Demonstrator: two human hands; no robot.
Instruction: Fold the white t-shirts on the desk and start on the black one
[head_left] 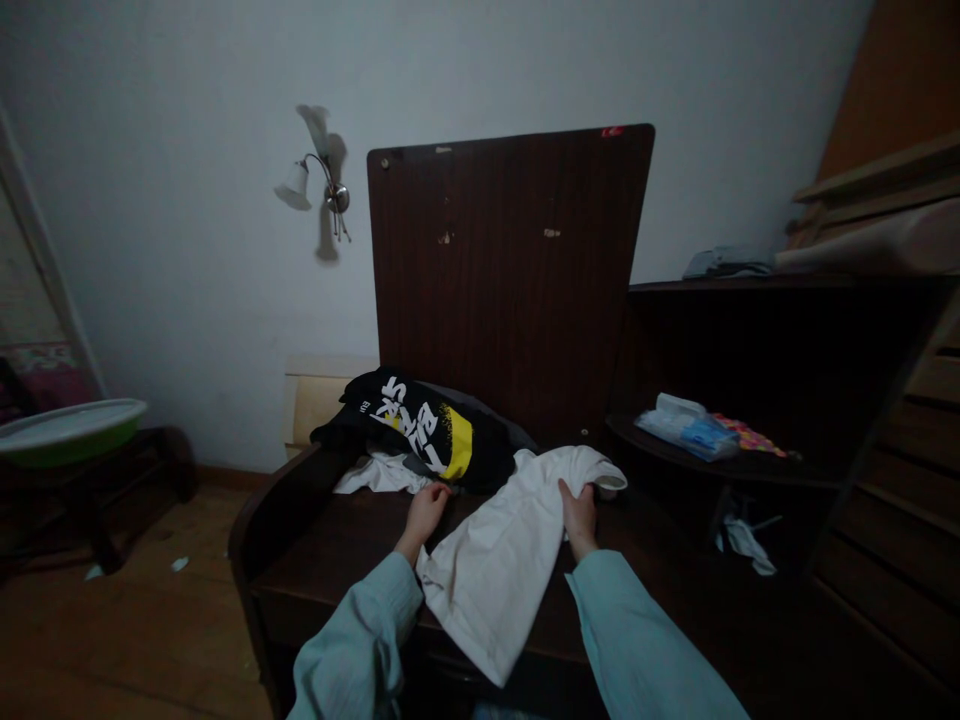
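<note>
A white T-shirt (499, 555) lies across the dark wooden desk, its lower end hanging over the front edge. My right hand (579, 515) grips the shirt's right side near its far end, thumb on top of the cloth. To the left of the shirt, my left hand (426, 512) is closed with fingertips pinched together; what they hold, if anything, is hidden. Just beyond that hand, a black garment (397, 410) with white lettering and a yellow patch is heaped against the back. Another white cloth (382, 473) pokes out under it.
The dark wooden desk (315, 545) has a raised left side and a tall back panel (510, 270). On the right, a corner shelf (750, 470) carries a blue-and-white plastic packet (686, 430). A green-and-white basin (71, 430) rests on a stool at left. A lamp (295, 185) is wall-mounted.
</note>
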